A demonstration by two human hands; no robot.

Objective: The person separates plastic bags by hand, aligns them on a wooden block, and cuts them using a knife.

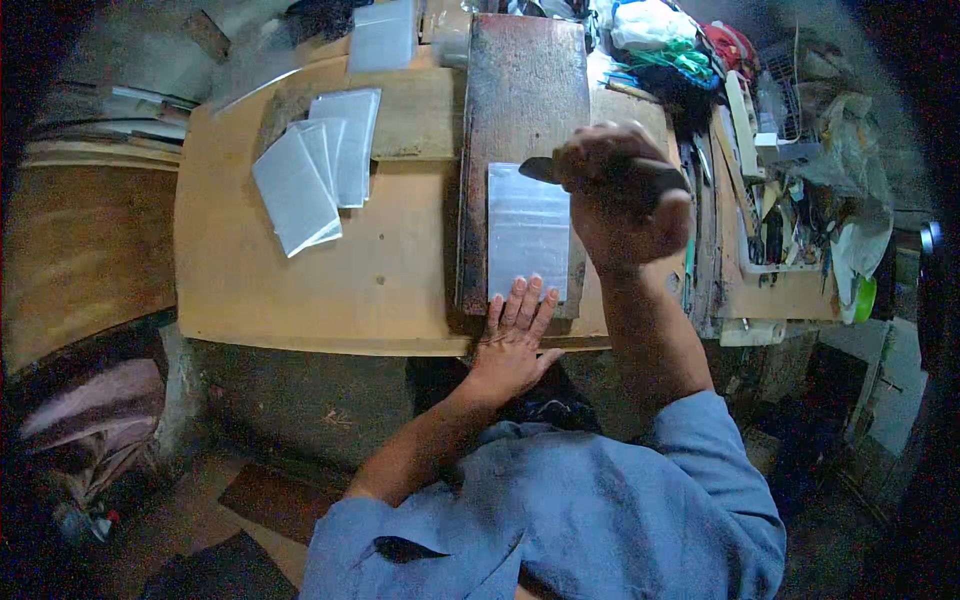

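Note:
A pale, translucent rectangular sheet or stack (527,235) lies on a dark wooden board (525,85). Across its near edge rests my left hand (515,335), palm down with the fingers spread. My right hand (630,195) is raised above the board's right side, its fingers wrapped round a dark tool (541,171) whose rounded, blade-like end points left over the sheet's far edge. Most of the tool is hidden by the fingers. Several similar pale sheets (300,190) lie fanned out to the left on the table.
The light wooden table (300,300) carries a flat plank (420,110) behind the sheets. Another pale stack (382,35) is at the back. Bags and green netting (680,62) fill the back right. A tray of tools (785,225) stands at the right.

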